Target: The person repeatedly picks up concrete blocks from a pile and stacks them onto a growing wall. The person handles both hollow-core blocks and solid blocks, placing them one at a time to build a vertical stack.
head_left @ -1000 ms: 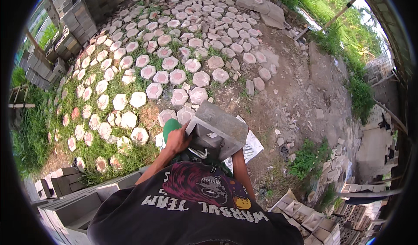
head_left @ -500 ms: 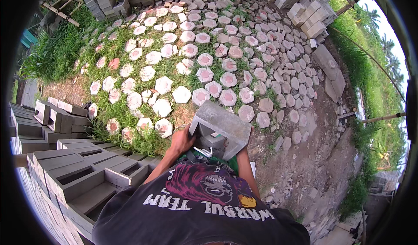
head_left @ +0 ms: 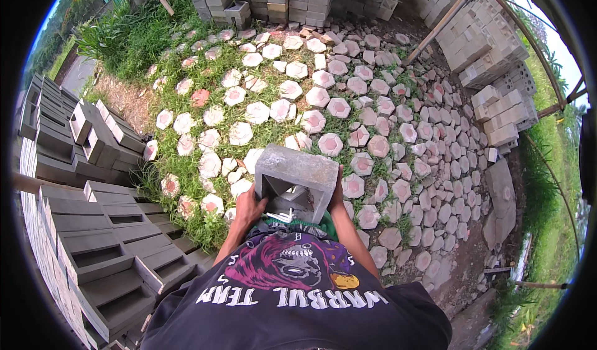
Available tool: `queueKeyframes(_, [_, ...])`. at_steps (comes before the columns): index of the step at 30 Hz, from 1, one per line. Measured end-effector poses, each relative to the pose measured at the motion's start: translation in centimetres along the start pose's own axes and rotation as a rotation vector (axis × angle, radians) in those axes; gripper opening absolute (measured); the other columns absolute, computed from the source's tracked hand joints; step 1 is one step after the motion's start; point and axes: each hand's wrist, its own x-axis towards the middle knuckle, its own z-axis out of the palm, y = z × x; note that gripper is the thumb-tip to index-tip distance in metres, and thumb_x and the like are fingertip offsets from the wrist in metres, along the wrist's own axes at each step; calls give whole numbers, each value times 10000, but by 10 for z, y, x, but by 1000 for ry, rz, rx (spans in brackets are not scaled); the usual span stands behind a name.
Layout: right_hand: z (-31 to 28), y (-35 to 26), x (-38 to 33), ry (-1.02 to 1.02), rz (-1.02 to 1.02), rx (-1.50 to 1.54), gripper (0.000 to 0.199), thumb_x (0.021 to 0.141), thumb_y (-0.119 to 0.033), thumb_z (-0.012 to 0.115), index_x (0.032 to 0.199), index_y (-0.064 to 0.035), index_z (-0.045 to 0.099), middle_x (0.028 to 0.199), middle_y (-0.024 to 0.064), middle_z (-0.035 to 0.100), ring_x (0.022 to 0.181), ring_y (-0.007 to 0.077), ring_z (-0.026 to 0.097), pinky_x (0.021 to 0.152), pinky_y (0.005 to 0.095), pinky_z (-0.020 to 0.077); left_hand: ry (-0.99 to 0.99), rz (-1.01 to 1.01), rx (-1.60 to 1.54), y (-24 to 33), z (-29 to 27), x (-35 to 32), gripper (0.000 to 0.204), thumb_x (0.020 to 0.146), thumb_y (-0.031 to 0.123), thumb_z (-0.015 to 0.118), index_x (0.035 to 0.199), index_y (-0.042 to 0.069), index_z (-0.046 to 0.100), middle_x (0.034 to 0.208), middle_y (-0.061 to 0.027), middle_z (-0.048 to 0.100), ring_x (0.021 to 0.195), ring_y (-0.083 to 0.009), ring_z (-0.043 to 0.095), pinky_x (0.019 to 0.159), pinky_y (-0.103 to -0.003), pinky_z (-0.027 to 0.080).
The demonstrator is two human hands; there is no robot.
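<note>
A grey hollow concrete block [head_left: 298, 167] is held at my waist, its open cavity facing back toward me. My left hand [head_left: 249, 207] is closed on the block's left wall, with the thumb at the edge of the opening. On the opposite side, my right hand [head_left: 337, 193] presses against the right wall; its fingers are mostly hidden behind the block. A white drawstring [head_left: 281, 215] on green shorts shows just beneath the block.
Hexagonal pavers [head_left: 330, 144] with reddish centres lie over grass and dirt ahead. Rows of grey hollow blocks [head_left: 74, 222] stand close on my left. Taller block stacks [head_left: 309, 1] rise at the back, others [head_left: 488, 39] at far right beside a wooden pole [head_left: 443, 23].
My view has swung to the left, so the pavers and stacks sit farther right in the picture. The concrete block stays in both hands and looks more level.
</note>
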Motion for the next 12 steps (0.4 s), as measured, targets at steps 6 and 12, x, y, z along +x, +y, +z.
queueKeyframes(6, [18, -93, 114, -75, 80, 1, 797, 909, -686, 263, 1360, -50, 428, 1292, 106, 525, 1146, 228, 523, 986, 358, 404, 72, -85, 40, 83, -8, 107, 501, 704, 211, 685, 1158, 58, 542, 760, -246, 642, 743, -431, 625, 703, -482, 496])
queueKeyframes(12, [-12, -144, 229, 14, 79, -6, 852, 884, -723, 280, 1364, -31, 407, 1286, 104, 524, 1153, 202, 512, 1012, 338, 370, -64, -133, 86, 132, -3, 240, 537, 718, 233, 681, 1207, 76, 525, 817, -248, 651, 778, -420, 630, 746, -480, 500])
